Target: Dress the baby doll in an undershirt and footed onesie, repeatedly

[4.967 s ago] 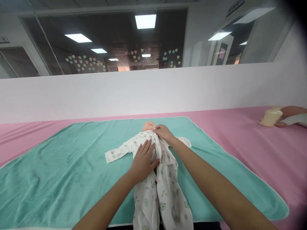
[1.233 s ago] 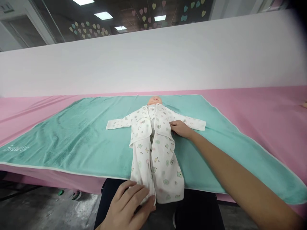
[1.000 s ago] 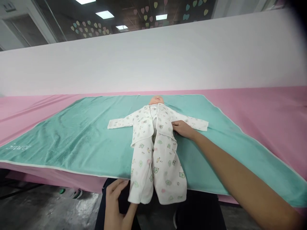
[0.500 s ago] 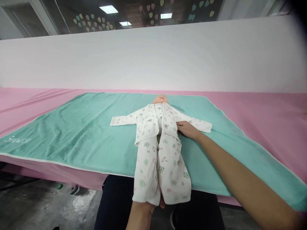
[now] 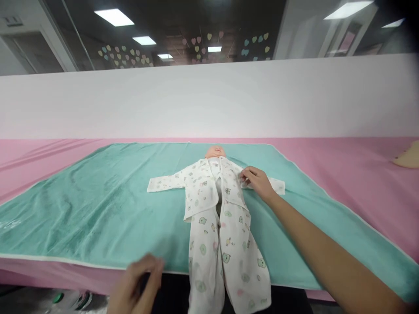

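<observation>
A doll (image 5: 215, 151) lies on its back, dressed in a white patterned baby jacket (image 5: 199, 196) whose front hangs apart over a white undershirt. Matching baby trousers (image 5: 204, 261) cover its legs and hang over the near table edge. My right hand (image 5: 258, 181) rests at the jacket's right side, over the sleeve by the armpit. Its fingers are curled together; whether they pinch the cloth is hidden. At the lower left, my left hand (image 5: 137, 283) is slightly blurred and apart from the clothes. Thumb and forefinger curve with a gap between them, holding nothing.
Under the doll is a teal blanket (image 5: 98, 205) with a white edge, spread over a pink cover (image 5: 353, 174). A low white wall (image 5: 196, 100) stands behind. At the far right a beige object (image 5: 407, 156) is partly cut off.
My left hand has come out from under the trouser legs and moved left. My right hand has shifted up from the jacket's lower side toward the sleeve. The view has tilted up.
</observation>
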`<state>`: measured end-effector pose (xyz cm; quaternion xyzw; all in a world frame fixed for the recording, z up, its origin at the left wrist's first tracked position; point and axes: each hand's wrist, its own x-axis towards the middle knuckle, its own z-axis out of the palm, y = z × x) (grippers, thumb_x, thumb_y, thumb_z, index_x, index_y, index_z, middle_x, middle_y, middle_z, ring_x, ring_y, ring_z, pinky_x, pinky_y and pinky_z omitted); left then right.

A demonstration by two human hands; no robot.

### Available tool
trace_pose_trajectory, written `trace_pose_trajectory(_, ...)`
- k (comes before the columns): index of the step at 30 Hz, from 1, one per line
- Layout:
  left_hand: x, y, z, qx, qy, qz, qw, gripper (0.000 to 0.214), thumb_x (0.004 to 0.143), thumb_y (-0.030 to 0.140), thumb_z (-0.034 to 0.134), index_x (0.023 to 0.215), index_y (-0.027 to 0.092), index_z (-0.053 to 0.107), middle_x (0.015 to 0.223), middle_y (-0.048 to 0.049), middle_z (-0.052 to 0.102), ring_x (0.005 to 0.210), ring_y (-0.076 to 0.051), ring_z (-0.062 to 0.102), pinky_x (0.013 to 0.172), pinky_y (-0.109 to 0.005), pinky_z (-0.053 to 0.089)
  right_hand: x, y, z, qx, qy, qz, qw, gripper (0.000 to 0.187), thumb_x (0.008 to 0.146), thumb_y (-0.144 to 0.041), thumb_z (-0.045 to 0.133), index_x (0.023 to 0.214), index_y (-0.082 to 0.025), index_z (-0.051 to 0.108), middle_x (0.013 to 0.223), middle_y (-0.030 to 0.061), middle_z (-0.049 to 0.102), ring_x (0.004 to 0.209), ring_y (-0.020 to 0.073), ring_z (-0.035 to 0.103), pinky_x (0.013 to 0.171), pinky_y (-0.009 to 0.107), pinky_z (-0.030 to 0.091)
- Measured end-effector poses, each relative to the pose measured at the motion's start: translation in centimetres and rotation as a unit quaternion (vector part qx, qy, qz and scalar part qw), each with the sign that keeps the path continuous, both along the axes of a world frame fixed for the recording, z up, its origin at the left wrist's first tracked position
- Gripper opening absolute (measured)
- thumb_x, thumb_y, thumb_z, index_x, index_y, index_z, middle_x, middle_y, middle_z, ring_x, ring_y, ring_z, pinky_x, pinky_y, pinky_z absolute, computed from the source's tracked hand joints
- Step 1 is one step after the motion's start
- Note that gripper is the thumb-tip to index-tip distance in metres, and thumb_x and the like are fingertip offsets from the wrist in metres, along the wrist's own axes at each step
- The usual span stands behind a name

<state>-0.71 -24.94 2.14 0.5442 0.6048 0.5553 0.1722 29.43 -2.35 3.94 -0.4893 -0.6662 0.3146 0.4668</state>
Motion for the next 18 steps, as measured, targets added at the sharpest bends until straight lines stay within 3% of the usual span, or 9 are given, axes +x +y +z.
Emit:
trace_pose_trajectory(2, -0.8, 5.5, 3.0, 0.003, 0.097, -0.031, 0.995, 0.015, 0.076, 0.035, 0.06, 0.071, 0.021, 0.061, 0.063, 0.0005, 0.061, 0.059, -0.015, 0.058, 0.058, -0.026, 0.048, -1.7, 0.9, 1.0, 0.034, -0.02, -0.042, 0.998, 0.03, 0.08, -0.044, 0.042, 0.072, -0.019, 0.055, 0.075, 0.0023, 0.059, 0.068, 0.0147, 0.053, 0.062, 0.026, 0.041)
trace_pose_trajectory(5, 1.1, 15.3, 6.9, -0.023, 0.107, -0.084, 0.99, 0.021, 0.081, 0.038, 0.05, 0.083, 0.02, 0.062, 0.076, -0.0013, 0.064, 0.066, -0.015, 0.058, 0.06, -0.024, 0.045, -4.7, 2.8, 3.0, 0.034, -0.138, -0.105, 0.984, 0.033, 0.08, -0.05, 0.043, 0.075, -0.019, 0.056, 0.08, 0.0039, 0.063, 0.073, 0.0169, 0.054, 0.065, 0.028, 0.039)
trace_pose_trajectory(7, 3.3, 21.0, 8.5, -0.045, 0.076, -0.128, 0.988, 0.022, 0.077, 0.037, 0.052, 0.083, 0.019, 0.063, 0.078, -0.0037, 0.066, 0.063, -0.014, 0.057, 0.058, -0.024, 0.042, -6.3, 4.2, 4.3, -0.009, -0.225, -0.128, 0.966, 0.038, 0.078, -0.054, 0.043, 0.08, -0.019, 0.058, 0.083, 0.0065, 0.064, 0.073, 0.0191, 0.055, 0.063, 0.029, 0.038)
trace_pose_trajectory(9, 5.1, 25.0, 9.2, -0.118, 0.11, -0.172, 0.972, 0.021, 0.072, 0.037, 0.057, 0.063, 0.017, 0.059, 0.057, -0.0028, 0.059, 0.05, -0.014, 0.05, 0.052, -0.025, 0.037, -7.4, 5.6, 5.4, -0.056, -0.31, -0.116, 0.942, 0.044, 0.078, -0.058, 0.043, 0.088, -0.019, 0.06, 0.088, 0.0102, 0.066, 0.074, 0.0223, 0.058, 0.061, 0.03, 0.038)
trace_pose_trajectory(13, 5.6, 28.5, 8.7, -0.182, 0.165, -0.229, 0.942, 0.036, 0.069, 0.035, 0.058, 0.04, 0.02, 0.042, 0.036, -0.0001, 0.043, 0.037, -0.012, 0.038, 0.047, -0.027, 0.031, -8.5, 7.7, 6.2, -0.086, -0.418, -0.093, 0.9, 0.034, 0.08, -0.043, 0.045, 0.091, -0.017, 0.064, 0.097, 0.015, 0.066, 0.083, 0.0281, 0.06, 0.064, 0.034, 0.04)
trace_pose_trajectory(18, 4.5, 29.4, 8.2, -0.19, 0.143, -0.267, 0.934, 0.031, 0.066, 0.031, 0.059, 0.041, 0.019, 0.043, 0.041, -0.0006, 0.049, 0.039, -0.011, 0.04, 0.046, -0.026, 0.031, -9.0, 8.5, 4.8, -0.037, -0.42, -0.105, 0.901, 0.025, 0.081, -0.026, 0.043, 0.088, -0.015, 0.064, 0.098, 0.0177, 0.065, 0.088, 0.028, 0.059, 0.07, 0.034, 0.039)
